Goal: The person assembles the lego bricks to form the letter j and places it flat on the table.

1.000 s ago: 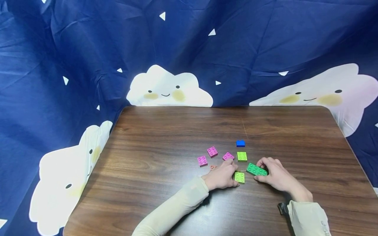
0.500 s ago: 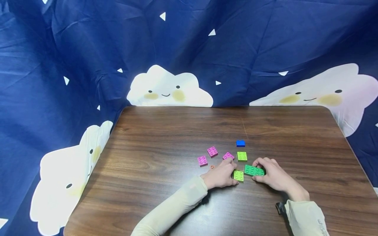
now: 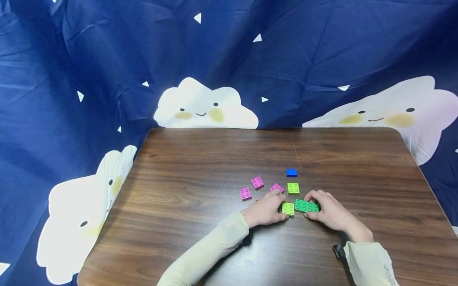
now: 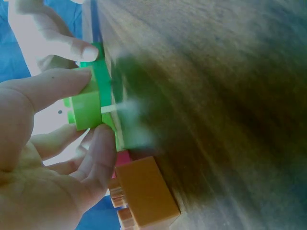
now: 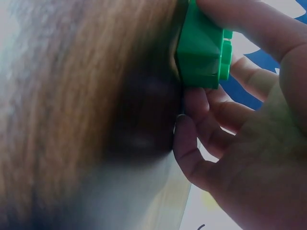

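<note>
My left hand (image 3: 265,209) pinches a lime-green square toy building brick (image 3: 288,209) between thumb and fingers, studs up, low over the table or on it. To its right, my right hand (image 3: 330,211) grips a longer dark green brick (image 3: 306,205) by its near and far sides. The two bricks lie end to end; whether they touch I cannot tell. In the left wrist view the lime brick (image 4: 88,108) is between thumb and fingertip. An orange brick (image 4: 148,191) stands close by, mostly hidden under the left hand in the head view.
Beyond the hands lie a second lime brick (image 3: 293,188), a blue brick (image 3: 291,172) and pink bricks (image 3: 245,194), one partly behind the left fingers. The brown wooden table (image 3: 186,171) ends at a blue cloth backdrop (image 3: 222,51) with clouds.
The right hand has slid the dark green brick left and straightened it. The left hand has shifted the lime brick slightly away from the body and left, so the gap between them has narrowed.
</note>
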A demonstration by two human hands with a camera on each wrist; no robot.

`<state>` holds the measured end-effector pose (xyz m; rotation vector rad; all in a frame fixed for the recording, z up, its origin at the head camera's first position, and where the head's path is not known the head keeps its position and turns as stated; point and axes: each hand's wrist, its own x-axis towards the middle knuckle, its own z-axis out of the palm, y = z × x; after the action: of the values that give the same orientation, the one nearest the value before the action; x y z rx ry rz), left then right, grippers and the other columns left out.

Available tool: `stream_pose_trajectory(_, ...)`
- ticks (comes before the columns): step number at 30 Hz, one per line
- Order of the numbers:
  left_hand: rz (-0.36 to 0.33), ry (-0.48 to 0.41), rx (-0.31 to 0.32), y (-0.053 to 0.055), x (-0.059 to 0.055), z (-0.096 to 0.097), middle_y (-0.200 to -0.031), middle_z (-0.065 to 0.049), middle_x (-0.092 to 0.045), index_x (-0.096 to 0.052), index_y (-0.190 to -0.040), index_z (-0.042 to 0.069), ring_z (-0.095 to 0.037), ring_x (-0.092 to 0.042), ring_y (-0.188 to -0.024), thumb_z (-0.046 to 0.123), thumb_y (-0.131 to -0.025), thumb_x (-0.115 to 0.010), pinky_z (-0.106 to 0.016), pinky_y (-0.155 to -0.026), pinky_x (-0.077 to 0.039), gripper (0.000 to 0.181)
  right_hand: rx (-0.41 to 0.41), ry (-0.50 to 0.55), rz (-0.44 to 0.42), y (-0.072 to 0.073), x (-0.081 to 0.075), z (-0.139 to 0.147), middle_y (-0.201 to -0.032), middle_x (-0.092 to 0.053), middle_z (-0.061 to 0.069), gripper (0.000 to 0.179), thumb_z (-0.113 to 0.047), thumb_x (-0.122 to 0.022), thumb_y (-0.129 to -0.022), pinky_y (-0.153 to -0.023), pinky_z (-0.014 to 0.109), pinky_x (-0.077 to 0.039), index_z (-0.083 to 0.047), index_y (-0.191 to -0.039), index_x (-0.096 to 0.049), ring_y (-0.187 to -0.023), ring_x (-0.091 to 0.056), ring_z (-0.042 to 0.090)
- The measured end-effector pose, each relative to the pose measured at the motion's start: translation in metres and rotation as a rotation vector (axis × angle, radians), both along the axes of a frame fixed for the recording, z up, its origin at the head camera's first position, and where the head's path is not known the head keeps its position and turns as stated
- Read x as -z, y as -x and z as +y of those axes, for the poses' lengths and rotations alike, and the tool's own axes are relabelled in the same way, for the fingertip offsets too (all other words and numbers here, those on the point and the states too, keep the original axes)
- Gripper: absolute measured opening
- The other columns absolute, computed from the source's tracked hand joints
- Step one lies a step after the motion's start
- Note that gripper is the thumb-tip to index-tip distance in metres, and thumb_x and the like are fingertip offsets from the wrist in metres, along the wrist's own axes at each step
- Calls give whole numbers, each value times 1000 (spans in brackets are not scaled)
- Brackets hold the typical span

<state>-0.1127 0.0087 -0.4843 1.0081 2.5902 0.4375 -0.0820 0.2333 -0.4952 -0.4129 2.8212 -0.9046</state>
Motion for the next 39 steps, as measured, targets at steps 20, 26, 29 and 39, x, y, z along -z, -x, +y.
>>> stream_pose_trajectory(20, 16, -225, -131, -23, 8, -14, -102, 1, -51, -58, -125, 10, 0, -43, -80, 24, -88, -67, -8, -67, -36, 40, -35, 12, -15, -5, -3, -16, -87, -55, -4, 30, -22, -81, -73, -72, 34, -39, -18, -95, -60, -84, -49, 16)
stream_pose_trajectory(26, -47, -284, -185, -30, 10, -16, -100, 0, -51, -58, -124, 9, 0, -42, -81, 22, -89, -67, -8, -68, -36, 39, -50, 4, -10, -7, -3, -23, -88, -54, -5, 30, -24, -81, -74, -71, 33, -40, -18, -95, -60, -85, -49, 15)
stream_pose_trajectory(29, -56, -279, -196, -31, 12, -18, -102, -1, -51, -57, -126, 9, -1, -42, -83, 23, -89, -66, -10, -70, -37, 40, -61, 10, -9, -7, -3, -26, -89, -55, -5, 30, -25, -81, -74, -71, 34, -40, -18, -95, -60, -85, -48, 15)
stream_pose_trajectory(39, -39, -289, -207, -24, 14, -32, -108, -3, -53, -57, -128, 10, -4, -44, -87, 23, -89, -67, -12, -74, -40, 42, -86, 3, -9, -5, -3, -36, -92, -56, -5, 31, -26, -81, -74, -75, 37, -42, -19, -96, -60, -88, -50, 16)
